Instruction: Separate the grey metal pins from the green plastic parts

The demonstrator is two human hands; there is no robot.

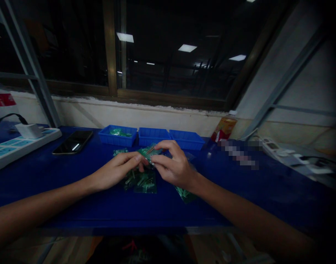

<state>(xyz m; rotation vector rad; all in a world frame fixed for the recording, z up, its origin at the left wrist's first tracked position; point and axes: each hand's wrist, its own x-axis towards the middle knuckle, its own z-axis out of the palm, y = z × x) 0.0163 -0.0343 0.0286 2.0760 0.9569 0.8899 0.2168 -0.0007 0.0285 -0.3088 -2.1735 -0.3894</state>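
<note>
Over the middle of the blue table, my left hand [116, 170] is closed, its thumb and fingers pinching a small clear plastic bag [143, 151] with a green tint. My right hand [175, 167] meets it from the other side, fingers bent and closed at a few thin brownish screws [150, 149] by the bag. Its fingertips partly hide what they grip. Beneath the hands lie several similar bags with slim pale green pieces, including a flat one in front [145, 183] and another [185, 193] under my right wrist.
Three blue bins stand along the back: the left bin [105, 138] holds green bags, beside a middle bin [152, 136] and a right bin [185, 138]. A phone [72, 142] and power strip [24, 146] lie left. A bottle [225, 128] stands back right.
</note>
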